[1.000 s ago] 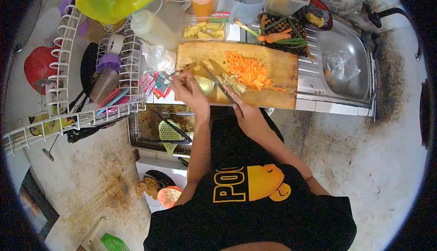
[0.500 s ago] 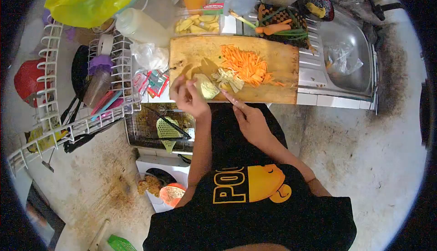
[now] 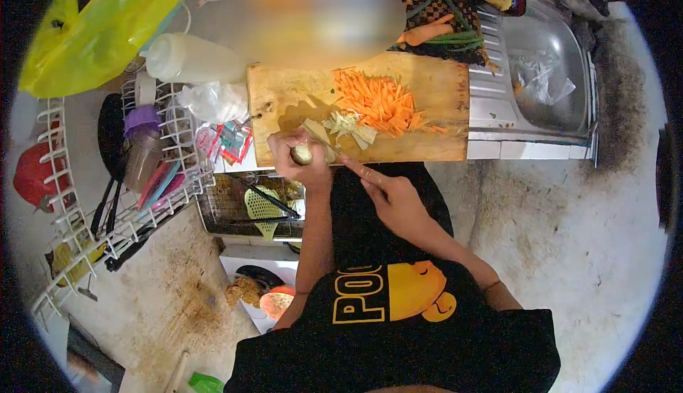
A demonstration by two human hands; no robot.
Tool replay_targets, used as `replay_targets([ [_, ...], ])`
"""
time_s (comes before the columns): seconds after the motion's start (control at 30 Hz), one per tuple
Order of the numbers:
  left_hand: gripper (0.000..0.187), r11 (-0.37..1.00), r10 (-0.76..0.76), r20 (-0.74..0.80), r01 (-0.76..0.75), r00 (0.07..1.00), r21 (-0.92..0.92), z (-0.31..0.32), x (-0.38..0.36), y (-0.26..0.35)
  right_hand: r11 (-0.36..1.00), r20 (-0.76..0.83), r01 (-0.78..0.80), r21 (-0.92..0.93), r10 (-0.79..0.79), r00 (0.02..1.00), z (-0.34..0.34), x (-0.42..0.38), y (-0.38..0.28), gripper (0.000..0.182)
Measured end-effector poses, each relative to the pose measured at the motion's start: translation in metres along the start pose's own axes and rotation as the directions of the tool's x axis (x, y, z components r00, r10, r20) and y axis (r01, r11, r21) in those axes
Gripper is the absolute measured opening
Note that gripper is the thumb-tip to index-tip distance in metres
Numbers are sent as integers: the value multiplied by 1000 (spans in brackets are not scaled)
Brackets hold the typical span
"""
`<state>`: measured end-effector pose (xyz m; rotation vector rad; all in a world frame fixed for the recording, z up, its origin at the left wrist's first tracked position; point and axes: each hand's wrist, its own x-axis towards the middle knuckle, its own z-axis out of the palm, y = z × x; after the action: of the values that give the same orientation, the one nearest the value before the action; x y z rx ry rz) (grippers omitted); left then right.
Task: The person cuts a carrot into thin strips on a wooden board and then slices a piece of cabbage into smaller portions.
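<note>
On the wooden cutting board (image 3: 284, 94), near its front left edge, my left hand (image 3: 309, 169) is closed around a pale green piece of cabbage (image 3: 302, 154). A knife (image 3: 321, 135) is in my right hand (image 3: 393, 197), index finger stretched along it; the blade lies against the right side of the cabbage. Pale shredded strips (image 3: 350, 131) lie just beyond the blade. A large heap of carrot strips (image 3: 380, 105) spreads over the middle and right of the board, touching the pale strips.
A sink (image 3: 544, 72) with a plastic bag is at the right. Whole carrots (image 3: 429, 32) and green stalks rest behind the board. On the left stand a white wire rack (image 3: 107, 211), a white bottle (image 3: 192, 58) and red packets (image 3: 233, 142). A blurred patch hides the back counter.
My left hand has gone from raised, loose fingers above the cabbage to a grip around it. The knife has moved left to the cabbage's side. The camera view has shifted slightly.
</note>
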<state>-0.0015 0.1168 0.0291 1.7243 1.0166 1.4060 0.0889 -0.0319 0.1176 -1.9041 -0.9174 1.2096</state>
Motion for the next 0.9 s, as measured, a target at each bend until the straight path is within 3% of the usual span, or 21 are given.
replay_targets([
  [0.13, 14, 997, 34, 34, -36, 999, 69, -3, 5, 4, 980, 135, -152, -124, 169, 976, -5, 10, -8, 46],
  [0.2, 12, 997, -1, 45, -2, 999, 73, -3, 7, 11, 987, -73, 112, 118, -104, 992, 3, 16, 13, 42],
  [0.33, 12, 996, -5, 77, -2, 997, 85, -5, 5, 6, 964, -142, 235, 122, -217, 966, 20, 38, 40, 39],
  [0.4, 12, 998, -39, 52, 36, 998, 50, -5, 4, 5, 997, -79, 51, 49, -47, 996, 25, 45, 47, 37],
  [0.53, 13, 1000, -20, 58, 20, 998, 7, -4, 4, 2, 987, -155, 161, 27, -155, 976, 14, 34, 25, 40],
  [0.6, 14, 999, -53, 44, 54, 998, -6, -4, 2, 3, 998, 11, -36, -58, 37, 999, 3, 23, -5, 44],
  [0.73, 14, 999, -45, 48, 45, 998, 2, -7, 1, 1, 999, -99, 36, -29, -39, 994, 18, 34, 3, 45],
  [0.83, 14, 999, -34, 52, 34, 998, 6, -5, 3, 2, 997, 8, -73, -16, 73, 997, 14, 43, 8, 49],
  [0.9, 14, 998, -29, 26, 30, 999, -52, -2, 4, 2, 963, -188, 250, 97, -229, 955, 21, 48, 21, 47],
])
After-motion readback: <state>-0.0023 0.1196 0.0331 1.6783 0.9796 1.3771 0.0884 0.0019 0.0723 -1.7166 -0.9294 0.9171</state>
